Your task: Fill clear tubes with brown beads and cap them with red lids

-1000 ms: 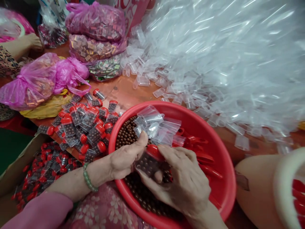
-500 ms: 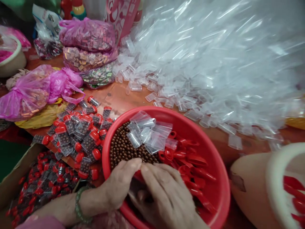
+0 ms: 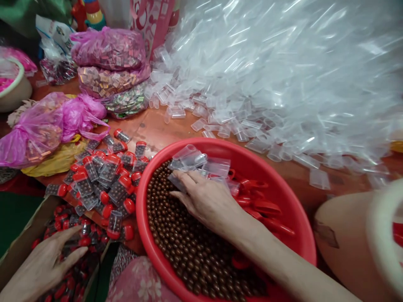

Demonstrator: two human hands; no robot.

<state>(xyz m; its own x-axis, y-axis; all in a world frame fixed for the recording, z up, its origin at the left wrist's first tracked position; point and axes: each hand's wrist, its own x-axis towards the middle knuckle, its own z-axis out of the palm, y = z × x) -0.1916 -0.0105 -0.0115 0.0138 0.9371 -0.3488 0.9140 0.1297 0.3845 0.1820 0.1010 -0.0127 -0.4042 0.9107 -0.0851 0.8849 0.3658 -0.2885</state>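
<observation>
My right hand [image 3: 204, 199] reaches into a red basin [image 3: 143, 235], its fingers and thumb closing on a clear plastic tube [image 3: 176, 183]. More clear tubes [image 3: 189, 156] lie beside it on top of small brown balls [image 3: 176, 235]. Red plastic caps [image 3: 267, 206] with long tapered ends fill the basin's right side, partly hidden by my forearm. At the lower left my left hand [image 3: 47, 260] hovers with fingers spread over a cardboard box [image 3: 27, 235]. Inside it are filled, red-capped containers [image 3: 66, 285]; whether my fingers touch them I cannot tell.
A pile of filled red-capped containers [image 3: 107, 172] lies left of the basin. Behind spreads a large heap of clear tubes [image 3: 267, 75]. Pink bags [image 3: 108, 48] of small pieces stand at the back left. A pale bucket [image 3: 346, 226] is at the right.
My hands, together over the basin before, have parted. The left moved down-left to the box and opened; the right moved up to the clear tubes. The brown balls are more exposed.
</observation>
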